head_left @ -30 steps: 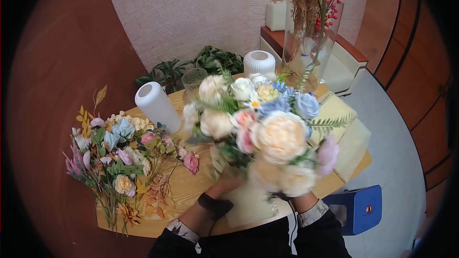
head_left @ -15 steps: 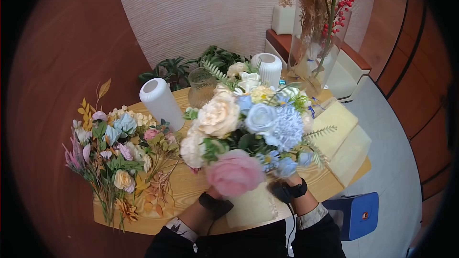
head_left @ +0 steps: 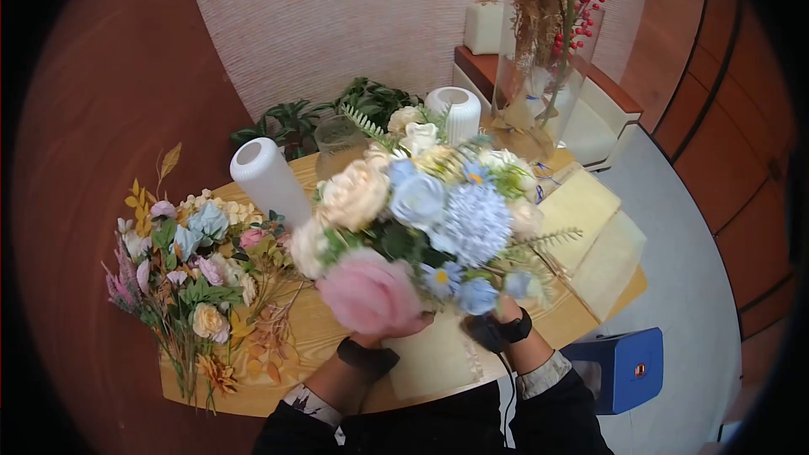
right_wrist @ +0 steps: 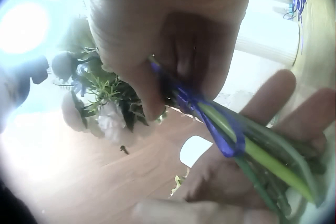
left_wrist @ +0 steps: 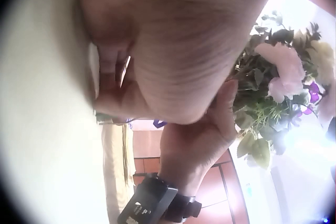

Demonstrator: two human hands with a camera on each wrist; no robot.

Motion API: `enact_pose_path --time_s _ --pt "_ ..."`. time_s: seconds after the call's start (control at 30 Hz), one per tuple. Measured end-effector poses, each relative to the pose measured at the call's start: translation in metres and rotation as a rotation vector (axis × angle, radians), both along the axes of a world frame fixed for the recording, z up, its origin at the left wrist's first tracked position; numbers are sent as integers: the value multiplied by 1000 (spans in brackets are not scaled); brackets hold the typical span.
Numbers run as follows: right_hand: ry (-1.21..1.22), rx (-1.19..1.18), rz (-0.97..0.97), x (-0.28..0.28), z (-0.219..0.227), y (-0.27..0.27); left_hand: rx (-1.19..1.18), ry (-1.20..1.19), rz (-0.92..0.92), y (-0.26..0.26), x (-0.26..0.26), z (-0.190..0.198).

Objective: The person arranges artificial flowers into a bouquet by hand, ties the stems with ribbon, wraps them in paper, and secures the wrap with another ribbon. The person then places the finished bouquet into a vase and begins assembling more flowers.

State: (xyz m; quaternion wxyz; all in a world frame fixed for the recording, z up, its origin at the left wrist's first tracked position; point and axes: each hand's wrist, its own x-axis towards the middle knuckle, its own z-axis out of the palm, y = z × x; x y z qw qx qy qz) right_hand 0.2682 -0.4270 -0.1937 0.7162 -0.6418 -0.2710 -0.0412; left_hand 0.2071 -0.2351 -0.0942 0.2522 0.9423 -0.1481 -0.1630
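A large bouquet of artificial flowers [head_left: 417, 202], with peach, white, blue and pink blooms, is held up over the near side of the table. My right hand [right_wrist: 181, 35] grips its green stems [right_wrist: 262, 158] close to a blue-purple ribbon [right_wrist: 228, 142] tied around them. Below it, in the right wrist view, my left hand [right_wrist: 226, 176] has its fingers extended, and the stem ends lie across its palm. In the head view the blooms partly cover my left hand [head_left: 409, 326] and my right hand [head_left: 508, 312].
Loose artificial flowers [head_left: 198, 274] lie in a pile on the table's left. Behind stand two white vases [head_left: 270, 181], a glass vase [head_left: 340, 139] and a tall clear vase [head_left: 539, 93] with dried stems. Wrapping sheets [head_left: 581, 211] lie at right. A blue stool [head_left: 628, 371] stands beside the table.
The bouquet has turned between my hands, bringing the large pink bloom to the front left and the blue flowers to the middle. It has since shifted slightly left in the head view.
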Motion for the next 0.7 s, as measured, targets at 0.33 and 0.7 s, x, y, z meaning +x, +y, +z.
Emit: enact_pose_path --time_s 0.33,0.7 --pt "178 -264 135 -42 137 0 -957 180 56 -11 -31 33" --pt "316 332 -7 -146 71 -53 -673 159 -240 -3 -94 42"
